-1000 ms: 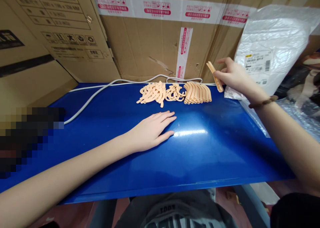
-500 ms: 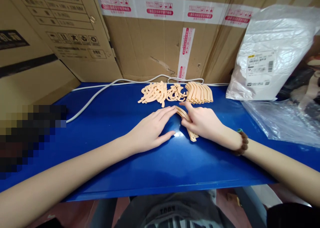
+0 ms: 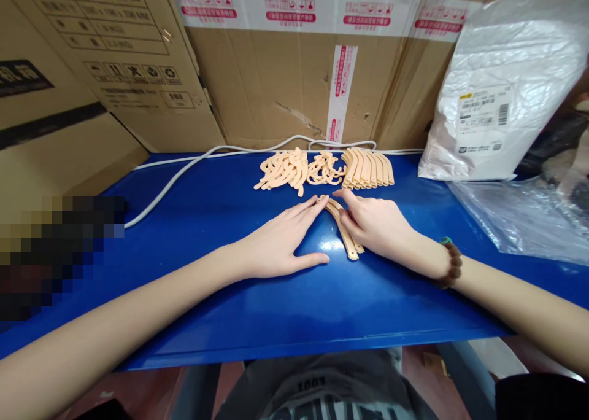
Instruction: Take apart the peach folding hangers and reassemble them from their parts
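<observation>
Curved beige strips (image 3: 348, 239), at least two side by side with a small hole at the lower end, lie on the blue table. My left hand (image 3: 276, 239) rests flat to their left, fingers stretched and thumb apart, its fingertips touching their upper end. From the right, my right hand (image 3: 375, 223) is curled onto the strips, with its thumb bent against them and its index finger pointing out. Its other fingers are mostly hidden. Behind my hands sit a neat row of similar curved strips (image 3: 368, 168), a heap of small hook-shaped pieces (image 3: 324, 169) and a loose heap of curved pieces (image 3: 283, 171).
Cardboard boxes (image 3: 285, 76) wall off the back and left of the blue table (image 3: 276, 322). A white cable (image 3: 184, 174) runs along the back. At the right stand a white plastic parcel bag (image 3: 497, 101) and a clear plastic bag (image 3: 519, 223).
My right hand has shifted slightly, and the strips show more of their length beside its thumb. My left thumb has moved a little right. The view has tilted slightly.
</observation>
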`<state>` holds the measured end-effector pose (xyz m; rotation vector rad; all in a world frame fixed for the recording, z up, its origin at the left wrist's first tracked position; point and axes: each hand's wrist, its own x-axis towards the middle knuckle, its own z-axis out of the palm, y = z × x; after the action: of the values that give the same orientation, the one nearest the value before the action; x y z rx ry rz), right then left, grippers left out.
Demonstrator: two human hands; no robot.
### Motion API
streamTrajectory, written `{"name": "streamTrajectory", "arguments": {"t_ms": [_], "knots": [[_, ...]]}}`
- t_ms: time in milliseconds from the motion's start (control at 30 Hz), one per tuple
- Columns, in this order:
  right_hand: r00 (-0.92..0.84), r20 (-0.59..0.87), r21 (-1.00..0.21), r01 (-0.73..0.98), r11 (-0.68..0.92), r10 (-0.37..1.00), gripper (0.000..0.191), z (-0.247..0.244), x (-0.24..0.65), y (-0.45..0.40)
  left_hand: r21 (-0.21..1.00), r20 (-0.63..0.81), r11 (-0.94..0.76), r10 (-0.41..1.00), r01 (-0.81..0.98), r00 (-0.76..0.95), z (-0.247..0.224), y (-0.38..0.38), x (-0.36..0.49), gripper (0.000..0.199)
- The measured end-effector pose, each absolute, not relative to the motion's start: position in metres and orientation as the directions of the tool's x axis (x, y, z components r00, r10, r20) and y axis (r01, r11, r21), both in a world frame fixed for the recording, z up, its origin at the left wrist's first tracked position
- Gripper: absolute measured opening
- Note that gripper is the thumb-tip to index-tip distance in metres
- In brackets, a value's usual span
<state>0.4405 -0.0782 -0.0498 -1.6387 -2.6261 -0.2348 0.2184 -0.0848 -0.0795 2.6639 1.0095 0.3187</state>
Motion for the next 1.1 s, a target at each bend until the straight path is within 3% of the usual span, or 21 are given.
{"name": "streamTrajectory", "arguments": {"t_ms": [133, 400, 600, 800, 933, 1100], "knots": [[-0.448, 0.071, 0.095, 0.893, 0.441, 0.891, 0.037, -0.045, 0.447, -0.077, 0.334, 0.118, -0.719, 0.673, 0.609, 0.730, -0.079, -0.084, 0.219, 0.093], [-0.447, 0.030, 0.110, 0.891, 0.441, 0.894, 0.032, -0.037, 0.454, -0.074, 0.369, 0.196, -0.673, 0.730, 0.640, 0.655, -0.074, -0.087, 0.213, 0.060], [-0.417, 0.077, 0.181, 0.899, 0.399, 0.906, 0.031, -0.037, 0.462, -0.071, 0.579, 0.292, -0.657, 0.721, 0.484, 0.629, -0.079, -0.076, 0.207, 0.044], [-0.431, 0.152, 0.170, 0.898, 0.406, 0.890, 0.027, -0.031, 0.463, -0.069, 0.833, 0.198, -0.465, 0.755, 0.298, 0.626, -0.083, -0.069, 0.205, 0.043], [-0.471, 0.255, 0.252, 0.875, 0.413, 0.844, 0.031, -0.021, 0.459, -0.057, 0.775, 0.232, -0.521, 0.761, 0.357, 0.606, -0.081, -0.070, 0.205, 0.042], [-0.624, 0.249, 0.449, 0.752, 0.482, 0.741, 0.034, -0.011, 0.452, -0.019, 0.534, 0.307, -0.696, 0.689, 0.480, 0.657, -0.077, -0.078, 0.207, 0.039]]}}
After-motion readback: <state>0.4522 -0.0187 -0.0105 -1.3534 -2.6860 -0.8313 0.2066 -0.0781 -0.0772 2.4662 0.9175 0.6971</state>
